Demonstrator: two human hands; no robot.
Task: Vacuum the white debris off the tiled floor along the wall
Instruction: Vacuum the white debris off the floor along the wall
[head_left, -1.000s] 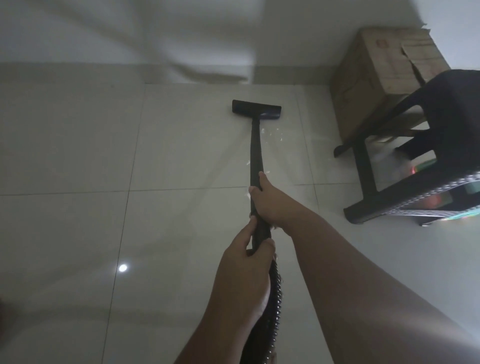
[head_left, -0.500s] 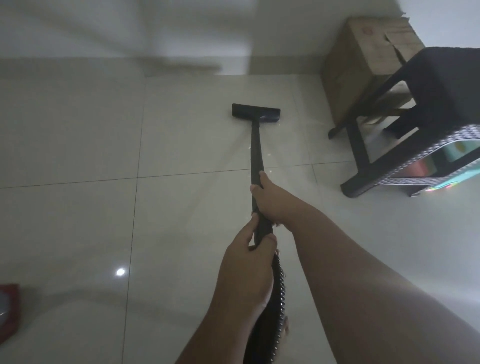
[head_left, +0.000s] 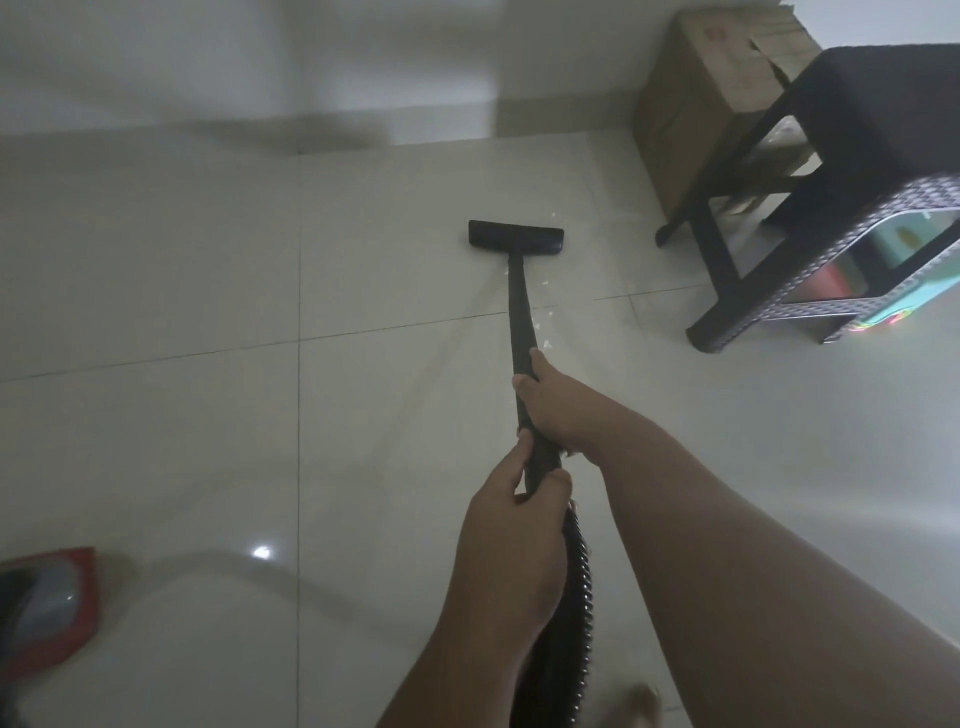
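A black vacuum wand (head_left: 519, 306) runs forward from me to a flat black floor nozzle (head_left: 515, 237) resting on the pale tiled floor (head_left: 208, 270). My right hand (head_left: 553, 402) grips the wand higher up. Just behind it, my left hand (head_left: 511, 535) is closed around the wand's end, where the ribbed black hose (head_left: 574, 597) joins. Small white debris (head_left: 544, 312) lies on the tiles right of the wand, between nozzle and right hand. A few flecks lie beyond the nozzle's right end.
The white wall (head_left: 260, 67) meets the floor a short way past the nozzle. A cardboard box (head_left: 691, 98) stands in the far right corner, with a black woven stool (head_left: 831, 171) in front of it. A red vacuum body (head_left: 47, 603) shows at the lower left.
The nozzle has drawn back from the wall across the tile. The view has shifted, bringing the red vacuum body further into the lower left. Both hands keep their grip.
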